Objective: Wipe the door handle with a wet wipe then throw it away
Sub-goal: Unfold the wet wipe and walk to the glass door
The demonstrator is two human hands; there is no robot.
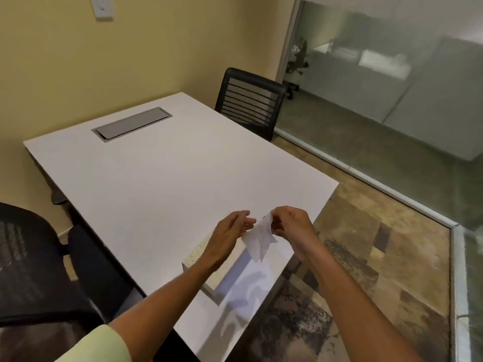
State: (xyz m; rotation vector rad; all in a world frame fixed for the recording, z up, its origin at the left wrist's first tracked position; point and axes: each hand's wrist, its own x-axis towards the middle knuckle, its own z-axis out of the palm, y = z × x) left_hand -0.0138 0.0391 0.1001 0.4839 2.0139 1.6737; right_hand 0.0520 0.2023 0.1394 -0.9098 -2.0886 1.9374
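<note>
Two bare hands are hovering over the near right corner of the white rectangular table [156, 178], just above the pale tissue-style wipe box [198, 259]. The right hand [290, 226] is pinching the top edge of a thin white crumpled wet wipe [258, 239], which is hanging long-axis downward. The left hand [230, 231] is waiting loosely spread beside it, fingertips nearly touching the sheet. The door handle is lying nowhere in view (probably away from the table), so the person is likely needing to turn first.
</note>
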